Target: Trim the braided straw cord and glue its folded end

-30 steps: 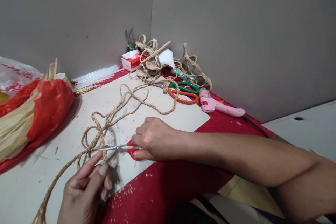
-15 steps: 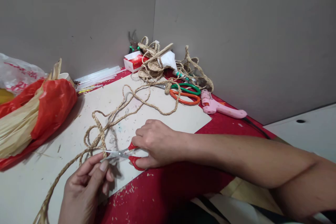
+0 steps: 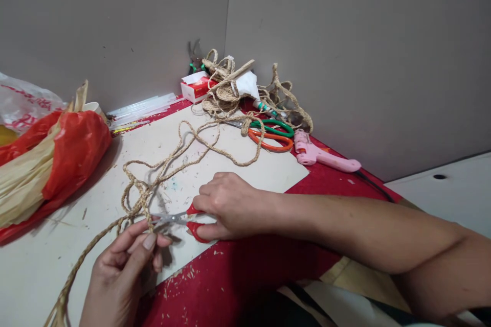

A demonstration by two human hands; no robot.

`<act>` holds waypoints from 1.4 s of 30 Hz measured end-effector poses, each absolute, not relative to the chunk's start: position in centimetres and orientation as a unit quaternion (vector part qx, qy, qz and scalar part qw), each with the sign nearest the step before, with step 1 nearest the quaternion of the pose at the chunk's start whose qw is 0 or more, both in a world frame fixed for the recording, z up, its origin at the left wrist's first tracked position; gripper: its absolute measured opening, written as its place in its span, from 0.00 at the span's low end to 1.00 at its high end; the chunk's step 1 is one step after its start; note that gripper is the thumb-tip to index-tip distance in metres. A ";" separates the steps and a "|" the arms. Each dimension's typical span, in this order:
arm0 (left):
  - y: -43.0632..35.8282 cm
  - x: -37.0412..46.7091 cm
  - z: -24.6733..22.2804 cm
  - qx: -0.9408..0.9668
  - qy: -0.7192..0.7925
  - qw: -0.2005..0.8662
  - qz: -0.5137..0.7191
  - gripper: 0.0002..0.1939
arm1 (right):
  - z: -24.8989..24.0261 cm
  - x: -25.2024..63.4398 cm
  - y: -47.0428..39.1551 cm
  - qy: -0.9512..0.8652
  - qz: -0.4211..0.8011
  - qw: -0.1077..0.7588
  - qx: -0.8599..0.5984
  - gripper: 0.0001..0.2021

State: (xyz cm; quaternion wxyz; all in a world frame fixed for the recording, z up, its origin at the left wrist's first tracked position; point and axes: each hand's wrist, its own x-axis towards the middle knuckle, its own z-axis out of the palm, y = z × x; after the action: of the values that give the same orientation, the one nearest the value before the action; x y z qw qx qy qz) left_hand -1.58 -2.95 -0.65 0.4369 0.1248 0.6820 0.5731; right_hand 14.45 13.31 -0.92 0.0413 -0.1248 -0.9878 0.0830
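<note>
Braided cord [image 3: 146,208] clamped in left grip [image 3: 123,270], at tips of scissors [image 3: 174,218] clamped in right grip [image 3: 230,207].

no word or number readable. white plastic bag [image 3: 42,96], beyond the left hand [image 3: 123,271] and off to its left: red print [image 3: 27,121], some larger marks plus a row of smaller ones, creased and blurred, can't make out characters. red-and-white box [image 3: 195,88], well beyond both hands, sideways between left and right hand [image 3: 226,204]: any print too small to read.
</note>
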 end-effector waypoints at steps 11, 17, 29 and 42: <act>-3.0 -1.3 -0.5 0.154 0.706 0.425 0.545 0.26 | -1.4 14.3 13.2 -0.990 0.079 0.029 -0.111 0.16; -2.8 -1.2 -0.1 0.155 0.719 0.417 0.533 0.30 | -0.8 14.5 13.3 -0.987 0.096 0.046 -0.124 0.18; -2.8 -1.1 0.1 0.148 0.701 0.439 0.543 0.21 | -1.5 14.5 13.6 -0.973 0.178 0.098 -0.105 0.12; -2.5 1.3 -0.4 0.386 0.759 0.308 0.424 0.11 | -2.3 12.9 11.9 -0.641 0.735 0.148 -0.167 0.11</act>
State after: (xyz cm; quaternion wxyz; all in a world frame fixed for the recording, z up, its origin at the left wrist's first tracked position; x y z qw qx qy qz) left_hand 1.28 -2.48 -0.37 0.3083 0.3858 0.7590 0.4244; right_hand 12.92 11.90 -2.31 0.1476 -0.1666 -0.6410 0.7346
